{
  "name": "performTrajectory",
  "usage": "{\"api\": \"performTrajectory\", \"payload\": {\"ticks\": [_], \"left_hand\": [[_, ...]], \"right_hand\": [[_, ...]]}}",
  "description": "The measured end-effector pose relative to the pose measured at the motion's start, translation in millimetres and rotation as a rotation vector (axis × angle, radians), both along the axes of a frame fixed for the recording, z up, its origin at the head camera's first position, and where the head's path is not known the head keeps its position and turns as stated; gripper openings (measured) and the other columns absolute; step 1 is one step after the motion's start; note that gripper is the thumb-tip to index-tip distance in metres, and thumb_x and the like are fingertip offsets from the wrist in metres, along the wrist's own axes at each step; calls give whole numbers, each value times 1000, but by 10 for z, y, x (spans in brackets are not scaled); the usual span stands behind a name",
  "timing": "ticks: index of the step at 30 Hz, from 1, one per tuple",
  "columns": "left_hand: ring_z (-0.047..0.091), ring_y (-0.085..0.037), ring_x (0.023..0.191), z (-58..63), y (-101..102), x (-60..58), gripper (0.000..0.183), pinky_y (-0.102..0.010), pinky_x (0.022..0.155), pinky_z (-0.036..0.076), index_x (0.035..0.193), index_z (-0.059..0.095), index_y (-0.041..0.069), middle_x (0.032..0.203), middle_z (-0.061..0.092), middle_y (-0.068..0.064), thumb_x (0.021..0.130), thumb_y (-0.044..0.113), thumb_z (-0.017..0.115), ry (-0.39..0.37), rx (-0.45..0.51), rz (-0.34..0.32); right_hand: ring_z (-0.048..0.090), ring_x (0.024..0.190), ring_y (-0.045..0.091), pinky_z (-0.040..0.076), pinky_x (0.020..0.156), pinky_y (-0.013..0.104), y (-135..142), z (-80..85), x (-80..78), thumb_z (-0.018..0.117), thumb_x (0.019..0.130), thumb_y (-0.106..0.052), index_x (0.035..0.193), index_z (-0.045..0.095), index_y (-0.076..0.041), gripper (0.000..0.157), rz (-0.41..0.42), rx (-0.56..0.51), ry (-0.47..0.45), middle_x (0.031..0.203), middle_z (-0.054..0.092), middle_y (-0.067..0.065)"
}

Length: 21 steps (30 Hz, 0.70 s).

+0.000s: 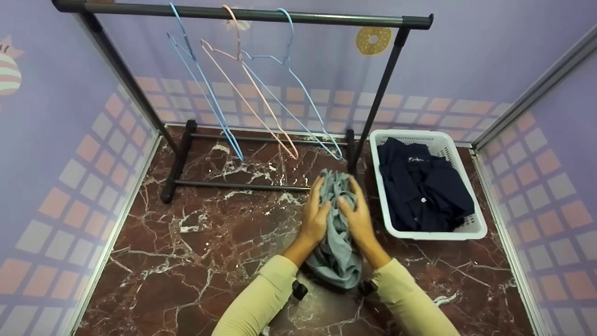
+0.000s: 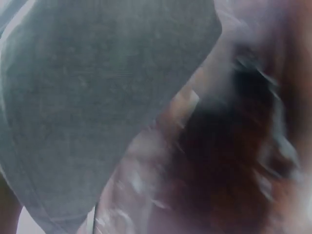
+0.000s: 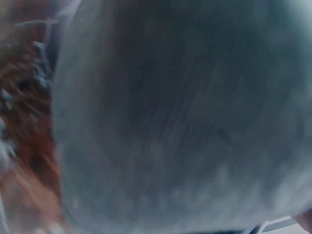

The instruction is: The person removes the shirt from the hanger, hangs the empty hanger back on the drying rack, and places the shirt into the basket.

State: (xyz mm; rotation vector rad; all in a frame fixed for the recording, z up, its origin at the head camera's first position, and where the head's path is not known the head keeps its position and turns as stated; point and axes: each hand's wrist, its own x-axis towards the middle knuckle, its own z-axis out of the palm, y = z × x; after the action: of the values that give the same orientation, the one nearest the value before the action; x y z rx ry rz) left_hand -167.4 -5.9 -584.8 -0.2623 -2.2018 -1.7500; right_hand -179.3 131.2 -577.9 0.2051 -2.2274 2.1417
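Note:
A bunched grey garment (image 1: 339, 256) hangs between my two hands above the floor, its lower end drooping toward me. On its left side, my left hand (image 1: 315, 217) grips the gathered cloth, thumb on top. My right hand (image 1: 358, 217) holds the opposite side the same way, and folds hide some of the fingertips. Grey cloth (image 2: 97, 107) fills much of the left wrist view. Blurred cloth (image 3: 185, 126) covers most of the right wrist view. What kind of garment it is cannot be told.
A black clothes rack (image 1: 326, 18) stands ahead, carrying a blue hanger (image 1: 218, 109), a pink hanger (image 1: 238, 42) and another blue hanger (image 1: 291, 37). Right of my hands, a white basket (image 1: 436, 235) holds dark navy clothing (image 1: 419, 186). Walls enclose the marbled floor (image 1: 186, 280).

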Motion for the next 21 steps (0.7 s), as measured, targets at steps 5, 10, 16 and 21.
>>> {"api": "performTrajectory", "payload": {"ticks": [5, 10, 16, 21], "left_hand": [[32, -34, 155, 286, 232, 6, 63, -50, 126, 29, 158, 32, 0, 168, 27, -20, 99, 20, 43, 98, 59, -69], [33, -34, 154, 552, 460, -51, 66, -48, 122, 36, 160, 28, 1, 170, 22, -19, 98, 21, 41, 165, 82, -99], [29, -32, 156, 736, 764, -239, 68, -45, 125, 32, 161, 24, 1, 171, 19, -19, 97, 19, 41, 198, 100, -124], [26, -33, 157, 814, 1030, -474, 72, -42, 128, 26, 159, 22, -3, 169, 21, -23, 93, 18, 41, 258, 85, -102]], "right_hand": [[46, 143, 35, 46, 114, 30, 254, 371, 39, 60, 101, -10, 164, 22, -7, 74, -10, 3, 73, 166, 32, 17], [52, 136, 32, 51, 107, 24, 502, 693, 14, 62, 99, -10, 163, 26, -7, 74, -30, 53, 129, 163, 39, 17], [53, 135, 27, 52, 107, 26, 837, 956, -187, 63, 98, -6, 164, 26, -11, 75, 12, 116, 178, 164, 38, 10], [56, 133, 28, 52, 106, 24, 1142, 1096, -429, 65, 98, -9, 164, 28, -13, 75, 24, 246, 218, 162, 41, 12]]}}
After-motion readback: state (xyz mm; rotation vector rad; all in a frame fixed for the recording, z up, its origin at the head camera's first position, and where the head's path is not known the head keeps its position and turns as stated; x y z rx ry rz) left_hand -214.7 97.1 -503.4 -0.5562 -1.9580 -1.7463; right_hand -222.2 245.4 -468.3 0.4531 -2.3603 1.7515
